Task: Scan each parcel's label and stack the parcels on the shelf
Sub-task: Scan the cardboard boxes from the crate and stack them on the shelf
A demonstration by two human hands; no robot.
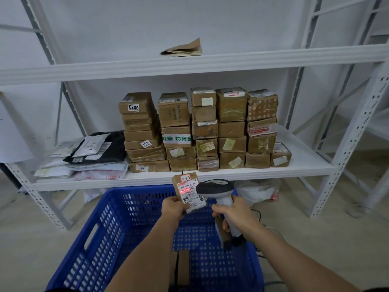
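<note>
My left hand (173, 208) grips a small brown parcel (188, 189) from below, label facing me, above the blue crate. A red scan line glows on the label. My right hand (232, 212) holds the handle of a white and dark barcode scanner (216, 189), its head right beside the parcel's label. On the white middle shelf (303, 165) stand several stacks of brown cardboard parcels (202, 131).
A blue slotted crate (109, 234) sits on the floor under my arms, with a couple of brown parcels (182, 266) inside. Soft mailer bags (88, 157) lie piled at the shelf's left. A folded paper bag (183, 49) rests on the upper shelf. White bags lie under the shelf.
</note>
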